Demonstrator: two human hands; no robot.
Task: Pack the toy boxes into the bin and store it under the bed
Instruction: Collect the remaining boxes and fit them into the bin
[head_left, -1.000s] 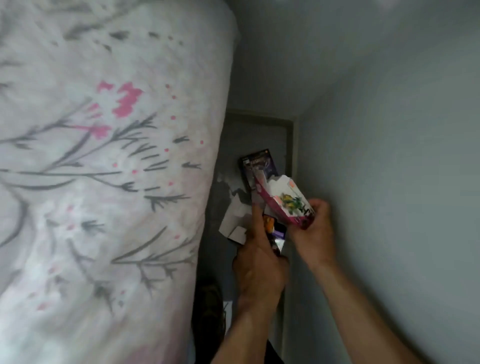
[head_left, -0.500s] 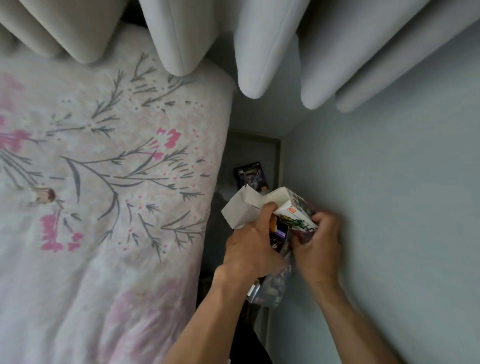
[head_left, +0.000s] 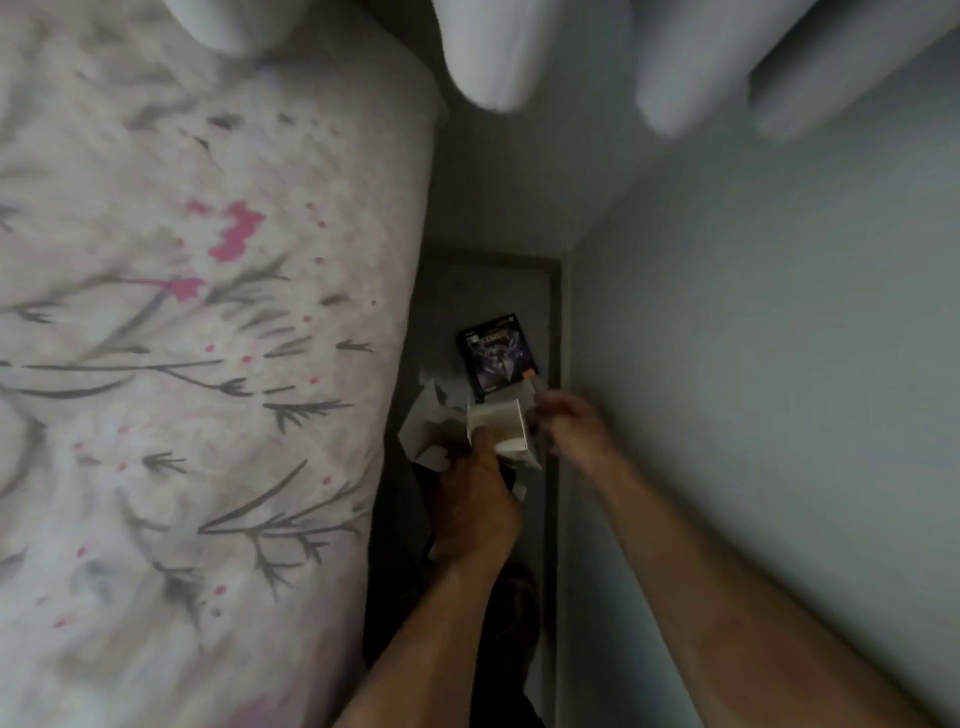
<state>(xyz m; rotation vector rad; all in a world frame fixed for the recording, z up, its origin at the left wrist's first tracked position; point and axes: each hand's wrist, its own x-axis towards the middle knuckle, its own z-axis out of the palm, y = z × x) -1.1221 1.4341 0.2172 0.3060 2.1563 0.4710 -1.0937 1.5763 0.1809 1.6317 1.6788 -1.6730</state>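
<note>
Basically both hands are down in the narrow gap between the bed (head_left: 208, 364) and the wall (head_left: 753, 389), working one white toy box (head_left: 501, 428).

Left hand (head_left: 475, 506): thumb up against the box's near face, fingers curled round from below, so it holds the box. Right hand (head_left: 563, 421): motion-blurred, at the box's right edge; looks like it grips that edge, but I can't tell the finger spread for sure.

Key relation: the dark toy box (head_left: 496, 358) lies flat on the floor (head_left: 447, 291) just beyond the white one, farther from the person, long axis running roughly away from them, tilted a little. The right hand is nearer to it; its fingertips are close to that box's lower right corner. My guess is that box gets picked next, by a forward reach of the right hand.

White paper or opened cardboard flaps (head_left: 431, 421) sit left of the held box, against the bed side; can't tell whether they belong to a box.

Containers: no bin clearly in view. There's something dark under the left forearm, too murky to identify. So nothing can be confirmed as packed; judging by that, the task is at an early stage.
</note>
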